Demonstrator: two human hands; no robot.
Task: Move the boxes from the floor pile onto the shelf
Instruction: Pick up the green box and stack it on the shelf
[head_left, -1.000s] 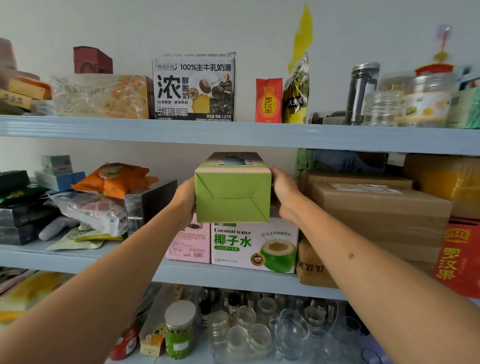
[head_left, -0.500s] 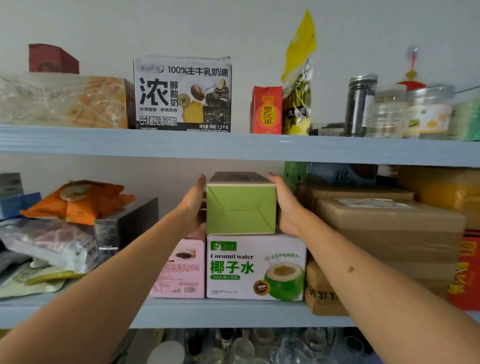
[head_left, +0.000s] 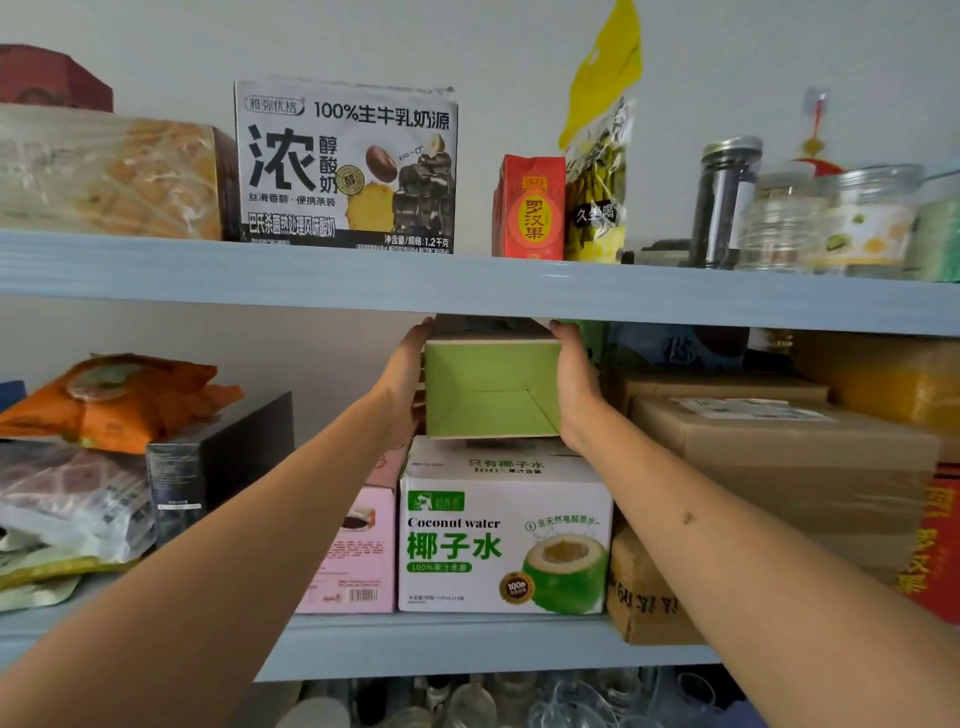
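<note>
A green cardboard box (head_left: 491, 387) sits between my two hands on the middle shelf, directly over the white coconut water box (head_left: 504, 530). Its bottom edge is at that box's top; I cannot tell whether they touch. My left hand (head_left: 408, 374) lies flat against the green box's left side with straight fingers. My right hand (head_left: 574, 384) presses its right side the same way. The green box's top is just under the upper shelf board (head_left: 467, 283), which hides its far end. The floor pile is out of view.
A pink box (head_left: 358, 551) stands left of the coconut water box, a black box (head_left: 218, 467) and snack bags further left. Brown cartons (head_left: 779, 457) fill the right. The middle shelf edge (head_left: 467, 644) runs below; glassware sits underneath. Boxes and jars line the upper shelf.
Both hands have carried the green box up and deeper into the shelf, from in front of the coconut water box to over its top. The view has moved closer.
</note>
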